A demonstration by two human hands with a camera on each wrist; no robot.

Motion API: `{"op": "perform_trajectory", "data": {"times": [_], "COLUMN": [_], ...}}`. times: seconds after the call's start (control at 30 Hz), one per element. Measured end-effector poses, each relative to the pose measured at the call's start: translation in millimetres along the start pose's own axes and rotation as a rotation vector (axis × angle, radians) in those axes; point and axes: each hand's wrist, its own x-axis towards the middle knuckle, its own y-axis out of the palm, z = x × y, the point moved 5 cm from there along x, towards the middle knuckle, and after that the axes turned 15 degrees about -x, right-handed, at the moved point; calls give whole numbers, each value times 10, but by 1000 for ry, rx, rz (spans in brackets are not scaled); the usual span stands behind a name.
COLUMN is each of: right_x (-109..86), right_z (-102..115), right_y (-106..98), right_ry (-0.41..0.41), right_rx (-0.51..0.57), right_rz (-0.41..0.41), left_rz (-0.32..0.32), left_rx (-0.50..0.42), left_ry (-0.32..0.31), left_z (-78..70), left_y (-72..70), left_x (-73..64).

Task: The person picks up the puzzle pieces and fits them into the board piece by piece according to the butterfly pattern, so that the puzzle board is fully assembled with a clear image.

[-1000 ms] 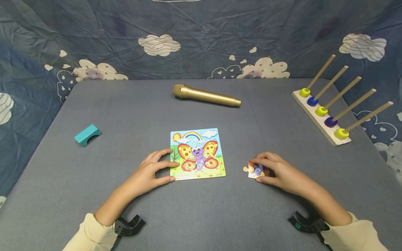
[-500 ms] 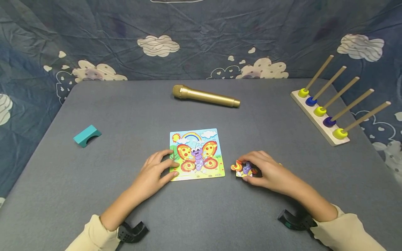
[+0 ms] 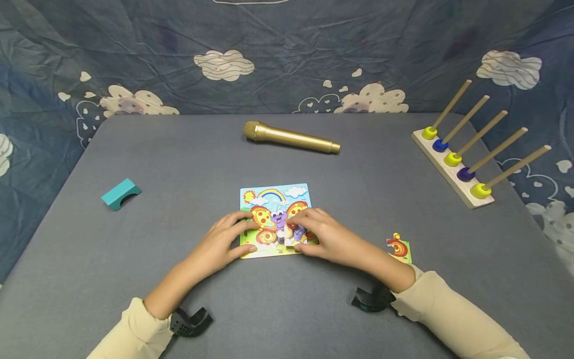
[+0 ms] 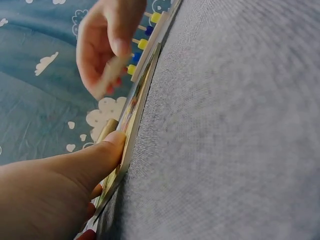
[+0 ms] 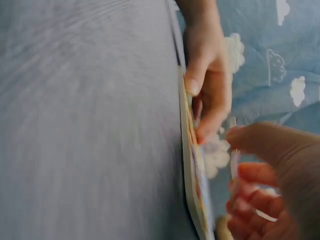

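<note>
A square butterfly puzzle board (image 3: 273,193) lies flat on the grey table, printed with a sun, rainbow and clouds. My left hand (image 3: 221,239) rests on its left side, fingers spread and thumb (image 4: 114,142) on the near rim. Over the board's right half, my right hand (image 3: 329,234) pinches a puzzle piece (image 3: 290,240) between thumb and fingers. In both wrist views that piece shows edge-on, raised above the board. My right fingers cover part of the butterfly's right wing. Another puzzle piece (image 3: 400,249), with a red and orange swirl, lies beside my right forearm.
A gold microphone (image 3: 293,138) lies behind the board. At the right stands a wooden bead rack (image 3: 453,169) with upright pegs and yellow and blue beads. A teal arched block (image 3: 121,193) is at the left. A dark cloud-patterned cloth (image 3: 287,60) hangs behind the table.
My right hand has carried its puzzle piece leftward from the table to over the board. The swirl piece it covered now shows. My left hand stays on the board.
</note>
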Motion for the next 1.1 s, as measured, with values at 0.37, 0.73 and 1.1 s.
{"op": "perform_trajectory", "data": {"times": [0.37, 0.73, 1.1], "right_x": [188, 202, 214], "right_z": [30, 30, 55], "right_y": [263, 327, 315], "right_ry": [-19, 11, 30], "right_rx": [-28, 55, -9], "right_rz": [2, -1, 1], "left_rz": [57, 52, 75], "left_rx": [-4, 19, -7], "left_ry": [52, 116, 75], "left_z": [-22, -39, -38], "left_y": [5, 27, 30], "left_x": [-4, -15, -28]}}
